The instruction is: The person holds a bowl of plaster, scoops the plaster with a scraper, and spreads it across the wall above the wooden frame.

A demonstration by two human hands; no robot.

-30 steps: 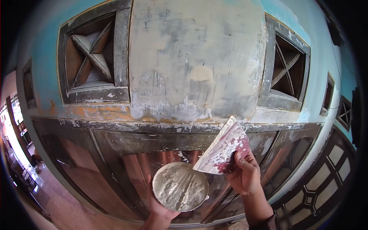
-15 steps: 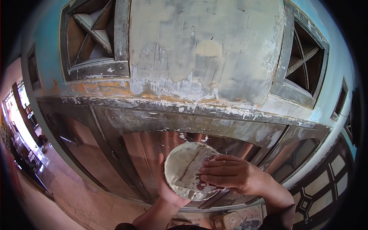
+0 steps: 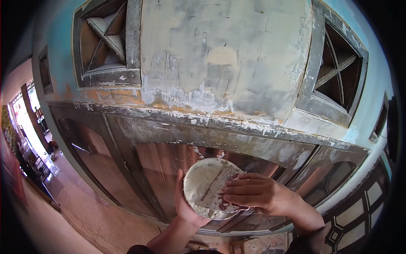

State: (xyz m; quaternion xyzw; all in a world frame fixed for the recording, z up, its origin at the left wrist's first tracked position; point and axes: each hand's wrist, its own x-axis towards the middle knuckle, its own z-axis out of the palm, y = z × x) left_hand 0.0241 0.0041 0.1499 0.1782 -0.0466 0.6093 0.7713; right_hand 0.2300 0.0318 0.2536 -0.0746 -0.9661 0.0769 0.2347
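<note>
My left hand is wrapped around the left and lower side of a round tub, its thumb up along the wall. Off-white putty coats the inside of the tub. With its fingers laid flat and together across the back, my right hand grips a flat, reddish putty spreader smeared with putty. The spreader slants over the tub's opening, its straight edge against the putty. My right thumb is hidden beneath it.
Ahead stands a wall patched with grey and white filler, between a left vent frame and a right vent frame. Below runs a worn wooden ledge above glazed panels. Tiled floor lies at the lower left.
The view has shifted slightly, so the wall and frames sit a little differently. Both hands keep their hold; the spreader has barely moved over the tub.
</note>
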